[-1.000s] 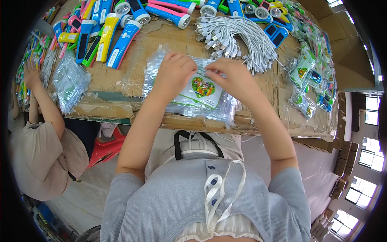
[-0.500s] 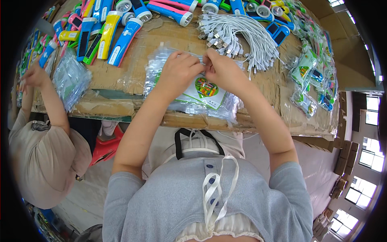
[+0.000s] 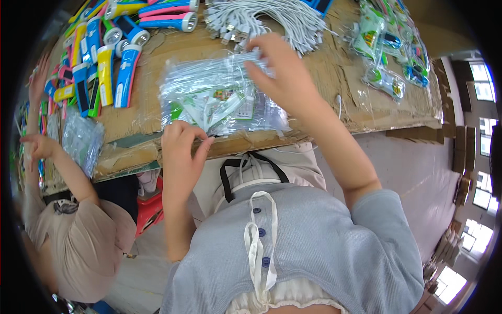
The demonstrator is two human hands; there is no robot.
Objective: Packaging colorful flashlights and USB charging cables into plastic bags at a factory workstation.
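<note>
A stack of clear plastic bags [image 3: 183, 78] lies on the cardboard-covered table in front of me. The top bag has a white and green printed card [image 3: 243, 110] inside, partly hidden by creased, shiny film. At the stack's near edge, the thumb and fingers of my left hand [image 3: 180, 152] pinch the film of the top bag. My right hand [image 3: 285, 76] is over the far right part of the stack, thumb and fingers apart, with nothing seen in it. Just beyond its fingertips lies a bundle of white USB cables [image 3: 282, 23].
Several coloured flashlights [image 3: 125, 73] are heaped at the far left. Filled bags [image 3: 387, 78] lie at the right. One cable end [image 3: 339, 104] rests by my right forearm. At the left, a co-worker's hand [image 3: 42, 146] is near another bag stack [image 3: 83, 138].
My hands were together over the printed card. The left has drawn back to the near edge with the film; the right has moved away toward the cables and spread its fingers.
</note>
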